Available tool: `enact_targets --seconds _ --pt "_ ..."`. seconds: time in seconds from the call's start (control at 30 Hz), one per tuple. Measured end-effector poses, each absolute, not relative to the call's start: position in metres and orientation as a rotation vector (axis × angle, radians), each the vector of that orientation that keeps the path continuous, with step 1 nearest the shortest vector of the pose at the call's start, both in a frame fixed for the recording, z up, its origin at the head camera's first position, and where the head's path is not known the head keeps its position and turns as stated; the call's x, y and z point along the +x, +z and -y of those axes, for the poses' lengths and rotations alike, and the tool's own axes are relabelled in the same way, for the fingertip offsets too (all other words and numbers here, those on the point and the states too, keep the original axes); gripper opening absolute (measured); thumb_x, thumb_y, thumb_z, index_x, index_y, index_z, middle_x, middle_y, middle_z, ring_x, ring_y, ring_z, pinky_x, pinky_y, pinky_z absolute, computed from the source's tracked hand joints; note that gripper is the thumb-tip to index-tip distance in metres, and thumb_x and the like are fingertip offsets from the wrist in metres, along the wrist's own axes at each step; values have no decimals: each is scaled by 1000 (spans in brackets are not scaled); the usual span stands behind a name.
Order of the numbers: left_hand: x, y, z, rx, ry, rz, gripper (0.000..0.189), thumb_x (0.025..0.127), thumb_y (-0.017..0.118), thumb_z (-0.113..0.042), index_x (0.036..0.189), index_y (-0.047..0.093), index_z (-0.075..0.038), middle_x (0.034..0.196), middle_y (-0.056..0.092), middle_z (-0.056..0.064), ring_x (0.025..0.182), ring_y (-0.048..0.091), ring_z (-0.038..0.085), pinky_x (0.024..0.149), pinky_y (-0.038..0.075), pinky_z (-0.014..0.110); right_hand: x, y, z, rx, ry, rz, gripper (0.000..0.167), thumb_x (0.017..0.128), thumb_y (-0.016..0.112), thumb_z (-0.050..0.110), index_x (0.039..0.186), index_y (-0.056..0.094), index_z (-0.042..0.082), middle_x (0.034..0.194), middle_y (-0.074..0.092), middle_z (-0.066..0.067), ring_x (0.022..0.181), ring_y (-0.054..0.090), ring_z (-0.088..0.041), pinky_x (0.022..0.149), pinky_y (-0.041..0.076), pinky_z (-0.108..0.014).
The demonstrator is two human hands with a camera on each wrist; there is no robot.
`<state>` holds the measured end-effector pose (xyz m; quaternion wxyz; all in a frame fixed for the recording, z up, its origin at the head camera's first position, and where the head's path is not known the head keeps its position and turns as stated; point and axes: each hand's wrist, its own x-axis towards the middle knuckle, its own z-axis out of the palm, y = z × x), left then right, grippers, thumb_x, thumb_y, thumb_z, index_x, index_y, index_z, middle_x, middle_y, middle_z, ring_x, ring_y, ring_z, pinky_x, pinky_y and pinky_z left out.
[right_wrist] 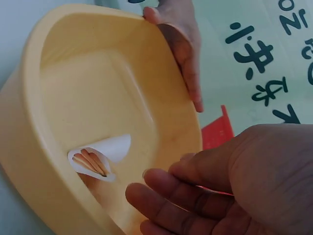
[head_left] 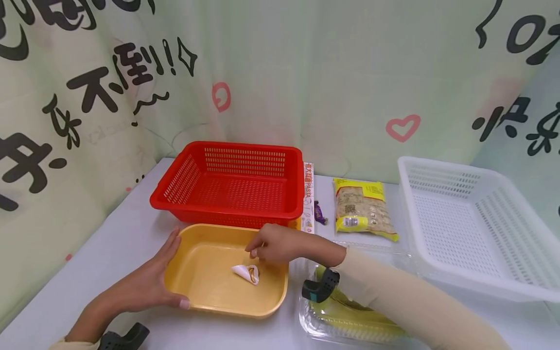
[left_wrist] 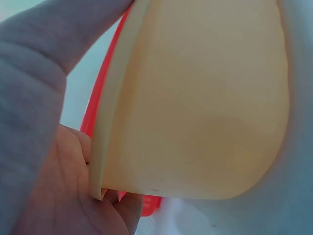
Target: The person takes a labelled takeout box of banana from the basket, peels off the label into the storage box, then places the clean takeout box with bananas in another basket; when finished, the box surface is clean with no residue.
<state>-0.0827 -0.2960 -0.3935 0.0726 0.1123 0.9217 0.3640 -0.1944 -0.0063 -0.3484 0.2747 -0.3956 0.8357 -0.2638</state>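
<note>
A yellow plastic basin (head_left: 205, 287) sits on the table in the head view. My left hand (head_left: 150, 274) grips its left end, the thumb at the near rim and the fingers along the outer side. Inside lies a rolled white paper wrapper (right_wrist: 110, 148) with several brown stick-like pieces showing at its end. Over the basin's right part hovers my right hand (head_left: 277, 243), its fingers loosely bent just above the wrapper with nothing held. In the right wrist view the right fingertips (right_wrist: 139, 193) are apart from the wrapper.
A red basket (head_left: 245, 194) stands behind the basin. To the right are a yellow-and-clear food bag (head_left: 365, 209), a small purple wrapped candy (head_left: 320, 213), a pasta package (head_left: 308, 194) and a white basket (head_left: 455, 228). A clear plastic container (head_left: 315, 325) with something yellow-green lies under the right forearm.
</note>
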Motion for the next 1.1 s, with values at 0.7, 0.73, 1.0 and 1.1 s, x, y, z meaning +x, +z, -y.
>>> enact_targets --seconds 0.7,0.73,1.0,1.1 --pt "-94 -361 270 395 1085 -2749 122 75 79 -48 155 0 -1 161 -6 18 141 9 47 98 35 67 -172 -306 -91 -1125 -1062 -2292 31 98 61 14 125 65 2 111 70 0 98 67 -18 82 54 -26" --pt "-93 -359 266 393 1093 -2740 122 75 79 -48 155 -1 -3 161 -4 18 141 10 46 98 35 67 -170 -306 -95 -1117 -1070 -2300 31 98 61 15 125 65 3 111 70 0 98 67 -18 83 53 -26" --pt "-87 -359 221 416 1106 -2705 113 78 75 -55 156 10 -6 161 11 12 143 18 35 104 35 56 -153 -304 -131 -1110 -1078 -2421 29 99 59 18 123 66 3 111 70 -3 101 65 -14 84 54 -29" --pt "-84 -358 207 412 1099 -2695 110 78 74 -58 156 15 -7 161 13 7 144 21 32 105 35 55 -144 -304 -145 -1092 -1065 -2493 29 99 59 19 123 67 4 114 69 -1 103 64 -14 84 54 -30"
